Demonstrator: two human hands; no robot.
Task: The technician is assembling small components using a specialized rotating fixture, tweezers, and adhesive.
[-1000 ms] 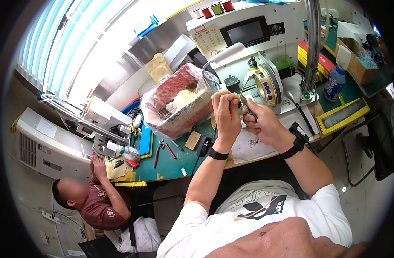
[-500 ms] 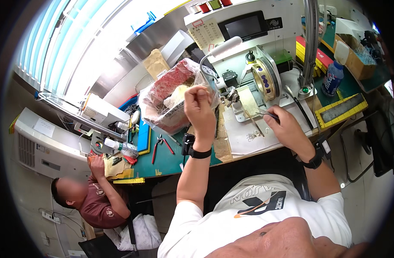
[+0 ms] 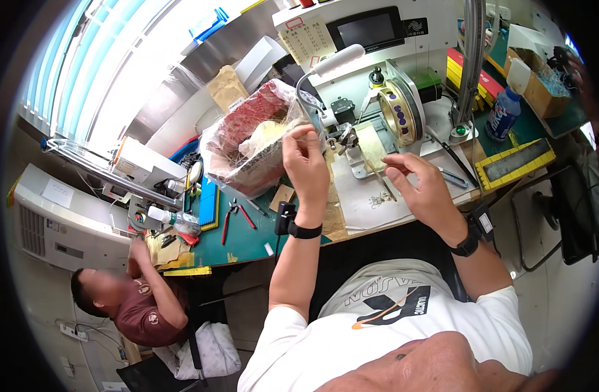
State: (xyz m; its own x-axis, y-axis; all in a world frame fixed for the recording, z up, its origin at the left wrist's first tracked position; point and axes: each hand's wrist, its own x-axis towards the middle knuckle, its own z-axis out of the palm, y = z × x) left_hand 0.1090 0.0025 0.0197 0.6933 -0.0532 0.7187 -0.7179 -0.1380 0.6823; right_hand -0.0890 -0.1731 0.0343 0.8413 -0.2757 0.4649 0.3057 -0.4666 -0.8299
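Observation:
My left hand [image 3: 306, 160] is raised with its thumb and fingertips pinched together, beside the plastic-lined box [image 3: 247, 140]. Whatever is in the pinch is too small to make out. My right hand [image 3: 420, 189] hovers over the white paper [image 3: 361, 212], thumb and forefinger apart with nothing between them. Slim metal tweezers [image 3: 453, 178] lie on the paper just right of it. Between the hands is a small machine fixture [image 3: 353, 153] with a thin stick [image 3: 381, 178] leaning from it. A little heap of small pale pieces [image 3: 380, 199] lies below on the paper.
Behind stands a white machine with a dark screen [image 3: 367, 31] and a gold ring wheel [image 3: 396, 116]. Red-handled pliers [image 3: 237, 214] lie on the green mat. A blue bottle [image 3: 504, 114] and a yellow-edged tray [image 3: 515, 164] are at right. A co-worker [image 3: 149, 304] sits at far left.
My right hand has let go of the tweezers, which now lie to its right, and its fingers have spread. The left hand keeps its pinch. The whole view has shifted slightly.

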